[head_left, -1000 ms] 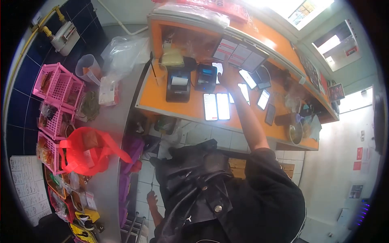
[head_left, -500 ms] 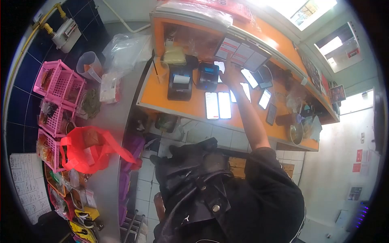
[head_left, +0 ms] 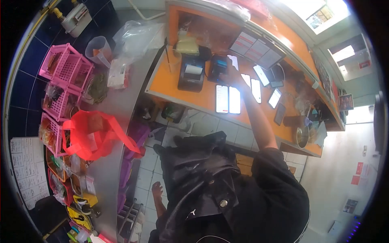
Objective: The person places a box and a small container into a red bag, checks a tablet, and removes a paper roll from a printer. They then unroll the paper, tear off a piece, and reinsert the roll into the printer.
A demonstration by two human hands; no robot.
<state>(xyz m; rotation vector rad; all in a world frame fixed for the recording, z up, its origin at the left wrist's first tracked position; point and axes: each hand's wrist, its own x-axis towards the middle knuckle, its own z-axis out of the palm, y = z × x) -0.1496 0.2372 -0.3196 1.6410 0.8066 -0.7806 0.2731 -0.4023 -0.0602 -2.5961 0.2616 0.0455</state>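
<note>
My right hand (head_left: 232, 76) reaches over the orange counter, with its fingers, partly blurred, at the right side of a small black printer (head_left: 218, 68). Just behind the fingers lies a lit phone (head_left: 233, 61). Two phones with bright screens lie side by side nearer me, the left phone (head_left: 221, 99) and the right phone (head_left: 234, 100). Right of my wrist is another lit phone (head_left: 255, 90). A larger black printer (head_left: 191, 73) with white paper stands to the left. My left hand (head_left: 157, 189) hangs low beside my black apron, fingers loosely apart and holding nothing.
A tablet (head_left: 257, 48) leans at the back of the orange counter (head_left: 166, 83). More phones and a metal bowl (head_left: 302, 137) are to the right. On the steel table (head_left: 121, 109) at left sit a red bag (head_left: 91, 137), pink baskets (head_left: 67, 67) and a plastic jug (head_left: 99, 50).
My right hand has drawn back from the tablet's lower edge to beside the small printer. My left hand has come further into view. The whole view has shifted slightly.
</note>
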